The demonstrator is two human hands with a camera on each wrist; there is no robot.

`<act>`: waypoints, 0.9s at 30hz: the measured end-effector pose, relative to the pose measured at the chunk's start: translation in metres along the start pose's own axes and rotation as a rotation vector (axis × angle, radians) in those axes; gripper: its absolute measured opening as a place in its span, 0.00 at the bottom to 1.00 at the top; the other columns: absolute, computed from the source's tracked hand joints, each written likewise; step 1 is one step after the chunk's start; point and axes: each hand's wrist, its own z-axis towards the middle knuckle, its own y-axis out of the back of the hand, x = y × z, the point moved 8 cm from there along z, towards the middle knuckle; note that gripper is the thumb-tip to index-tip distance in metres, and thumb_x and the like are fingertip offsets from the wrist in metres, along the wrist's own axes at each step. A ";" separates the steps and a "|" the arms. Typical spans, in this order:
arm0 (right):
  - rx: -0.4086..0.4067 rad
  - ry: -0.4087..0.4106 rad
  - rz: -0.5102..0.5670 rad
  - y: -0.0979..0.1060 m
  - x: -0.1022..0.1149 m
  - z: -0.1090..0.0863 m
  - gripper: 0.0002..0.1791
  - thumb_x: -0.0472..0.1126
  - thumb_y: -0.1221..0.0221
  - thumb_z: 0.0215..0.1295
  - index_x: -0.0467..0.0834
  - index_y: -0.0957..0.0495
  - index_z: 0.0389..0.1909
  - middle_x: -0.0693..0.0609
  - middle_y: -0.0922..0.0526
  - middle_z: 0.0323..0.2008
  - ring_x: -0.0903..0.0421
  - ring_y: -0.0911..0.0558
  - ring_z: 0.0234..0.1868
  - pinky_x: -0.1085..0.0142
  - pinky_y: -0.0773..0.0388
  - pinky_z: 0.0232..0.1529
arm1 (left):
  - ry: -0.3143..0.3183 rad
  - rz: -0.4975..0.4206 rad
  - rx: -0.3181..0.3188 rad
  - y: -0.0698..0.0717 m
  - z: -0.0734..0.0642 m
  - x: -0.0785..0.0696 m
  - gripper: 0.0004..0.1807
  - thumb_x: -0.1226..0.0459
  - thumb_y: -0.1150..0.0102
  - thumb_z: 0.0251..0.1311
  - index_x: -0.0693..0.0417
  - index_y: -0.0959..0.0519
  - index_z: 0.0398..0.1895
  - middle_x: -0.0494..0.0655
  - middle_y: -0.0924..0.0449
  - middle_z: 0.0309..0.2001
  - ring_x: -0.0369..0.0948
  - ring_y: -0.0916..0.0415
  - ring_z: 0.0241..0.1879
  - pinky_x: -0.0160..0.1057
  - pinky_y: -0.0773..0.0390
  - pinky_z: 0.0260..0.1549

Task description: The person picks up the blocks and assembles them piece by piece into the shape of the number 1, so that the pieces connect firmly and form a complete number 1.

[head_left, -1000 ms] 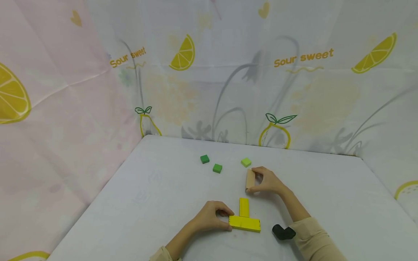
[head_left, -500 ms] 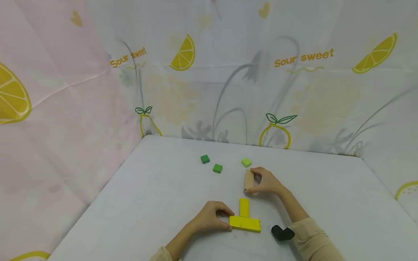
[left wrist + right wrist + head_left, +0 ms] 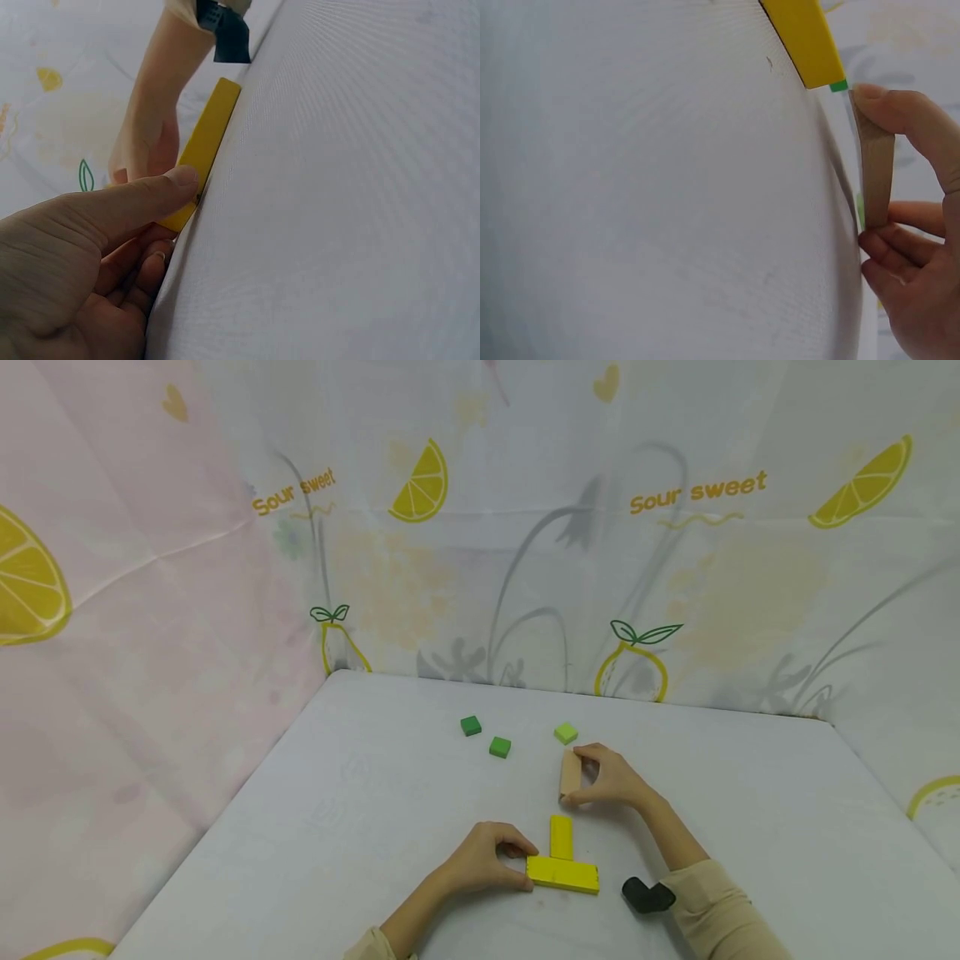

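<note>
Lemon-printed cloth (image 3: 525, 568) backs the white table (image 3: 300, 827). On the near side, the left hand (image 3: 472, 858) pinches the left end of a crosswise yellow block (image 3: 562, 874), fingers slightly spread; a second yellow block (image 3: 561, 837) stands against its far edge. Farther off, the right hand (image 3: 618, 779), spread wider, grips a wooden block (image 3: 571, 775) between its ends. Pulling that nearer too quickly could knock the second block askew; pushing it far might bump the pale-green piece (image 3: 566, 733), and a left-hand twitch could part the yellow pair.
</note>
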 end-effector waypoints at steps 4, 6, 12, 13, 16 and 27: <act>0.002 -0.001 0.002 0.000 0.002 -0.001 0.48 0.50 0.26 0.38 0.27 0.32 0.58 0.36 0.25 0.52 0.41 0.27 0.54 0.45 0.34 0.58 | -0.002 0.001 0.000 0.000 0.000 0.000 0.17 0.67 0.26 0.40 0.59 0.16 0.38 0.42 0.17 0.36 0.28 0.26 0.34 0.28 0.25 0.38; 0.000 0.004 0.003 0.000 0.004 -0.001 0.48 0.50 0.25 0.37 0.27 0.31 0.58 0.36 0.25 0.52 0.41 0.27 0.53 0.45 0.33 0.58 | -0.001 0.003 0.000 0.000 0.000 0.000 0.17 0.67 0.26 0.40 0.59 0.16 0.38 0.42 0.17 0.36 0.28 0.26 0.34 0.28 0.25 0.39; 0.001 0.007 -0.016 0.001 0.004 -0.001 0.49 0.50 0.25 0.37 0.27 0.32 0.58 0.36 0.25 0.51 0.42 0.27 0.53 0.46 0.33 0.57 | 0.003 0.000 0.000 0.000 0.001 0.000 0.17 0.66 0.26 0.40 0.58 0.16 0.38 0.40 0.17 0.36 0.28 0.26 0.34 0.28 0.25 0.38; 0.003 0.003 -0.020 0.001 0.003 -0.001 0.49 0.50 0.25 0.37 0.27 0.32 0.58 0.36 0.25 0.52 0.42 0.27 0.53 0.46 0.33 0.57 | 0.003 -0.001 0.000 0.000 0.001 0.000 0.17 0.66 0.26 0.40 0.58 0.16 0.38 0.40 0.17 0.35 0.28 0.26 0.34 0.28 0.25 0.38; 0.006 -0.004 -0.030 0.001 0.003 -0.001 0.49 0.51 0.25 0.38 0.27 0.32 0.59 0.36 0.26 0.52 0.42 0.27 0.54 0.46 0.33 0.57 | 0.006 -0.001 -0.001 0.000 0.001 0.001 0.17 0.66 0.26 0.40 0.58 0.16 0.37 0.39 0.17 0.35 0.28 0.26 0.34 0.28 0.25 0.38; -0.007 0.020 -0.008 -0.001 0.006 -0.002 0.49 0.51 0.25 0.37 0.27 0.32 0.58 0.36 0.26 0.53 0.41 0.27 0.55 0.45 0.34 0.58 | 0.009 -0.007 0.000 0.000 0.000 0.000 0.17 0.66 0.26 0.41 0.58 0.16 0.38 0.40 0.17 0.36 0.28 0.26 0.34 0.28 0.25 0.38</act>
